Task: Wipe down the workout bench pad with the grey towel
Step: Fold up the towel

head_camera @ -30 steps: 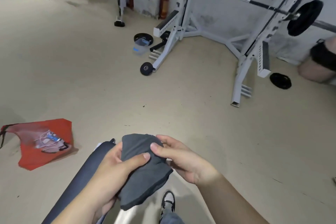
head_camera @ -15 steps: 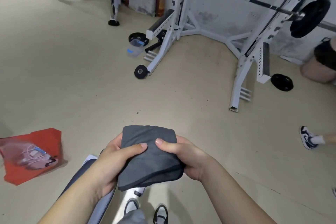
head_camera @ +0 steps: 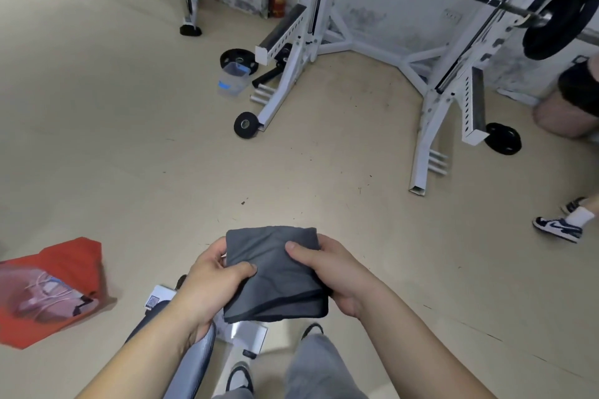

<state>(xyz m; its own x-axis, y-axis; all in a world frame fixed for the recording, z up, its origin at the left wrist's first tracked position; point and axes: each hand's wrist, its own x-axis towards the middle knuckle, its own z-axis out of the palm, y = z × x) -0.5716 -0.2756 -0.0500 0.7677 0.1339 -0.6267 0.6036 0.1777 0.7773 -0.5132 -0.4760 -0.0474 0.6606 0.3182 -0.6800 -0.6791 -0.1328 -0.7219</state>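
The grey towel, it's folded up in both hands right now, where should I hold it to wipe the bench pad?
Probably lay one palm flat on the broad top face of the grey towel, coming from above, fingers wrapping the far folded edge. It is folded into a thick square, so it presses flat. Both the left hand and right hand pinch its sides now; the bench pad lies below left.
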